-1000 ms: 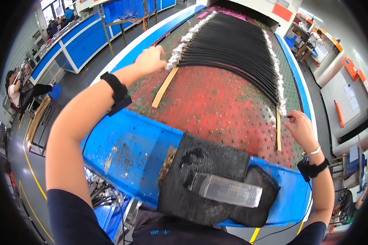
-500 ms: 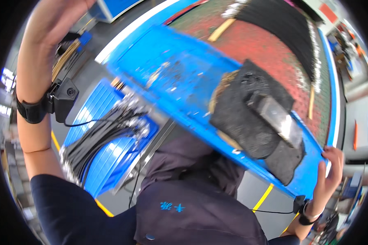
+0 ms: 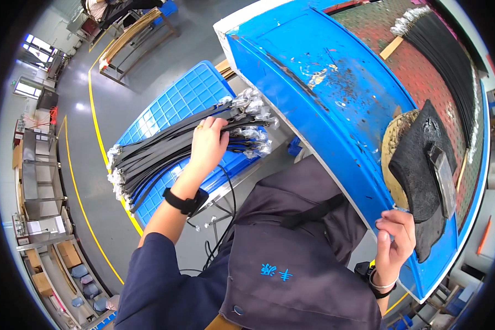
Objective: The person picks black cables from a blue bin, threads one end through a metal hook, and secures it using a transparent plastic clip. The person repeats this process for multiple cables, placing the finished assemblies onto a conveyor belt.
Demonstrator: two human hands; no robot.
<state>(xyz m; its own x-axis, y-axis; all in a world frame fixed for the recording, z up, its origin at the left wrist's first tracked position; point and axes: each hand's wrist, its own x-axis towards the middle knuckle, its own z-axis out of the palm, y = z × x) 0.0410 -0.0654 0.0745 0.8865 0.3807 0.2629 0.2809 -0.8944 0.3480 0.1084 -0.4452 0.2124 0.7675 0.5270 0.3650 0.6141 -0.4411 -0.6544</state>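
Observation:
My left hand [image 3: 208,144] lies on a bundle of long black strips [image 3: 165,151], its bent fingers closed over the upper ones. Both ends of the bundle are wrapped in clear plastic. A blue plastic crate or lid [image 3: 190,91] with a ribbed grid supports the strips. My right hand [image 3: 397,236] is at the near edge of the blue worktable [image 3: 313,118], fingers curled in. A small shiny bit shows at its fingertips, too small to name. Beside that hand lie black pads [image 3: 415,176] on a tan round piece [image 3: 393,146], with a clear block [image 3: 444,179] against them.
More black strips [image 3: 445,55] with plastic-wrapped ends lie across the red and green tabletop [image 3: 363,27], near wooden sticks [image 3: 391,48]. A low rack [image 3: 129,47] stands far left. Shelves with boxes [image 3: 69,253] line the left side. A black cable [image 3: 225,220] hangs near my lap.
My left hand has come down from the upper left onto the strip bundle. The view has turned left; my right hand remains by the table edge, its fingers now more curled.

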